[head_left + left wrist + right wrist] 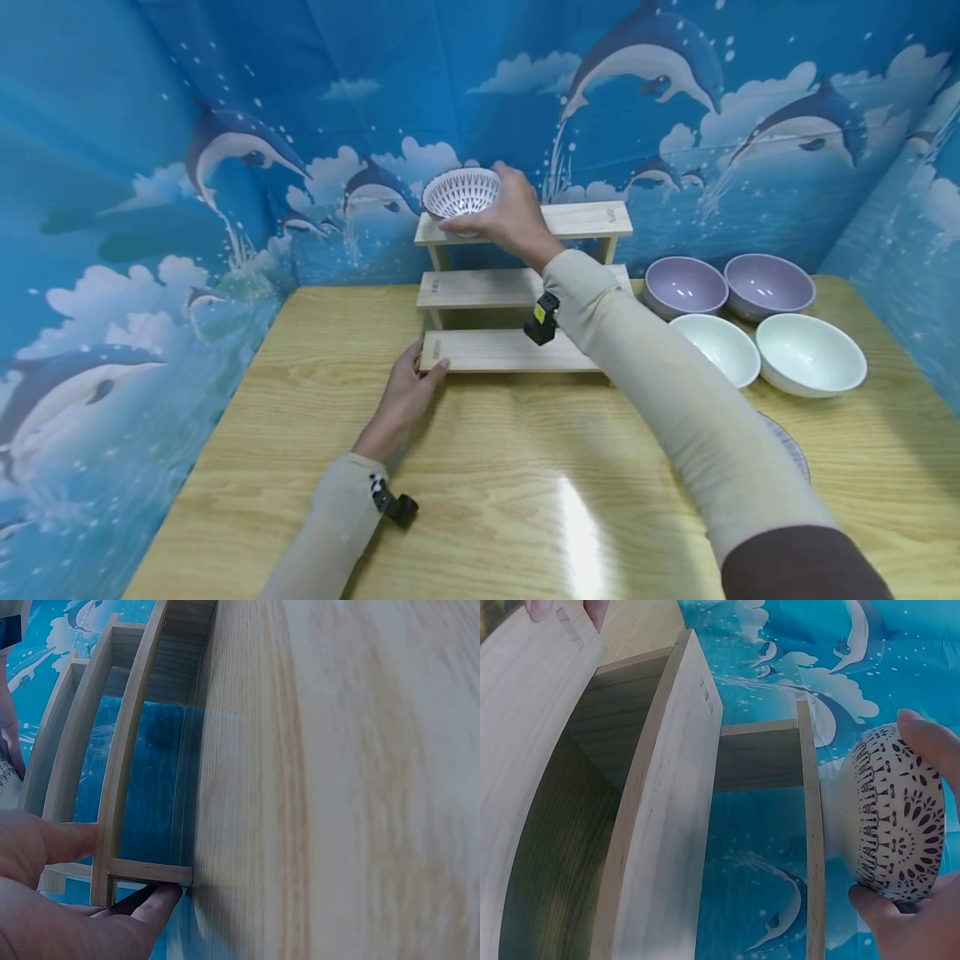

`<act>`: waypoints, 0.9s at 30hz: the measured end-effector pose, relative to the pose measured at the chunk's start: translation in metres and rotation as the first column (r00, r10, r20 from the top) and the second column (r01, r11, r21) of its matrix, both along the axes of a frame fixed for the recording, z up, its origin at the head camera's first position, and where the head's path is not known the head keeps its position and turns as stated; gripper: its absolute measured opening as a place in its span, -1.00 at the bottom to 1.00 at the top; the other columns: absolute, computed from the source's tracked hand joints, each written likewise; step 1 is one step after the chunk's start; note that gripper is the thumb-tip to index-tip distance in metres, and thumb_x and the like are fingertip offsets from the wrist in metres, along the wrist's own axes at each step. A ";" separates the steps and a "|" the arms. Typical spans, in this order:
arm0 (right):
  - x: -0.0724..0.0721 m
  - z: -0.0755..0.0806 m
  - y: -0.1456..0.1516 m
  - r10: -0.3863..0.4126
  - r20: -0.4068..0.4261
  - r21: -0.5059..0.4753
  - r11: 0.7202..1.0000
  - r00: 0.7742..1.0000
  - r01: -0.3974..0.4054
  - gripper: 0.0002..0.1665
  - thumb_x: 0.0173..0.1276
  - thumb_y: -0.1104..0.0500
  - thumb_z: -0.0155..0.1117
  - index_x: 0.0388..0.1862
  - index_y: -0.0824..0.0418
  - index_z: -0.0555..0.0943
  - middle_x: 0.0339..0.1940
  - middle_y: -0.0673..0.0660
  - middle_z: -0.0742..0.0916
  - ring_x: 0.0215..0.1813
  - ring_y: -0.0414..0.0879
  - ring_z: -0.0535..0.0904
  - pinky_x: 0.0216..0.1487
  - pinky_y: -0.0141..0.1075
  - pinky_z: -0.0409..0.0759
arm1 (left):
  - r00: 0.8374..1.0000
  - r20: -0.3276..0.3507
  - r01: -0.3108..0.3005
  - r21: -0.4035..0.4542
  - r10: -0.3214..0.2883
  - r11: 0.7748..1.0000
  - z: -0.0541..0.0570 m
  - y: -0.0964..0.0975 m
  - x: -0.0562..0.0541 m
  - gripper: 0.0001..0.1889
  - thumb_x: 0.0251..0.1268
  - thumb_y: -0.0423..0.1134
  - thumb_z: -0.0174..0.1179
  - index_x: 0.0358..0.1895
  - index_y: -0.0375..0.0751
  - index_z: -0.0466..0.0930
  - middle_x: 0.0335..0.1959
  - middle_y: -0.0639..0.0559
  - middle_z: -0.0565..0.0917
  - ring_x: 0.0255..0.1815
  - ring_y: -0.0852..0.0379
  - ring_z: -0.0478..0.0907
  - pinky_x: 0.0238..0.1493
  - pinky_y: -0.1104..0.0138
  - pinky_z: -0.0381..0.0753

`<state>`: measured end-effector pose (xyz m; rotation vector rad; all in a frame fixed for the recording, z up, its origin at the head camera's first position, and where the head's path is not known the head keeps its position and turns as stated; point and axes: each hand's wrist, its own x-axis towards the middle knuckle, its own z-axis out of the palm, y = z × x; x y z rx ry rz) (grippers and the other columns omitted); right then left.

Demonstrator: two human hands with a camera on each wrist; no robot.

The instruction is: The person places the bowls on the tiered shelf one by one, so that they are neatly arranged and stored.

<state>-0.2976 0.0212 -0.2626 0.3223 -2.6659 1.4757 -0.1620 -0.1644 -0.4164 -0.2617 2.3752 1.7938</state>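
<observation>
A white bowl with a dark pattern (461, 192) is at the left end of the top board of a three-step wooden rack (517, 350). My right hand (513, 215) holds this bowl by its right side, thumb at the front and fingers behind the rim. In the right wrist view the patterned bowl (900, 814) has its base right at the top board. My left hand (405, 392) grips the left end of the rack's lowest board. The left wrist view shows the thumb on top of that board (120, 772) and fingers underneath.
Right of the rack stand two purple bowls (686, 286) and two pale green bowls (810, 355). A patterned plate (789, 446) is partly hidden under my right forearm. Behind the wooden table (480, 500) hangs a blue dolphin backdrop (495, 100).
</observation>
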 end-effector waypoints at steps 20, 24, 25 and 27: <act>-0.001 -0.001 0.008 0.059 -0.008 0.012 0.998 0.998 -0.059 0.45 0.02 -0.19 0.67 0.65 0.30 -0.01 0.60 0.21 0.28 0.54 0.01 0.25 0.54 -0.25 0.24 | 1.000 0.017 -0.001 -0.001 0.001 1.000 -0.001 0.001 0.000 -0.23 0.56 -0.12 0.13 0.64 -0.22 -0.08 0.58 -0.19 0.19 0.56 -0.09 0.18 0.52 0.10 0.25; 0.003 0.000 0.014 0.116 -0.048 -0.027 0.993 0.992 -0.117 0.20 0.03 -0.16 0.67 0.51 0.29 0.29 0.36 0.21 0.51 0.31 0.00 0.48 0.32 -0.24 0.50 | 0.999 0.038 -0.008 0.003 0.008 1.000 0.001 0.001 -0.001 -0.22 0.56 -0.13 0.13 0.64 -0.22 -0.09 0.58 -0.18 0.18 0.56 -0.08 0.19 0.52 0.10 0.24; 0.004 0.001 0.016 0.128 -0.055 -0.038 0.991 0.990 -0.130 0.15 0.04 -0.15 0.67 0.48 0.28 0.33 0.31 0.21 0.54 0.27 0.00 0.49 0.28 -0.22 0.53 | 0.999 0.041 -0.007 0.006 0.007 1.000 0.001 0.000 -0.001 -0.22 0.56 -0.13 0.13 0.64 -0.22 -0.09 0.59 -0.18 0.18 0.56 -0.09 0.18 0.52 0.10 0.23; 0.008 0.003 0.020 0.136 -0.053 -0.041 0.990 0.989 -0.138 0.14 0.04 -0.16 0.66 0.48 0.25 0.33 0.35 0.20 0.52 0.33 -0.01 0.46 0.31 -0.18 0.51 | 0.999 0.052 -0.010 0.008 0.009 1.000 0.002 0.000 -0.003 -0.22 0.56 -0.13 0.13 0.64 -0.22 -0.09 0.59 -0.18 0.17 0.56 -0.08 0.18 0.52 0.11 0.23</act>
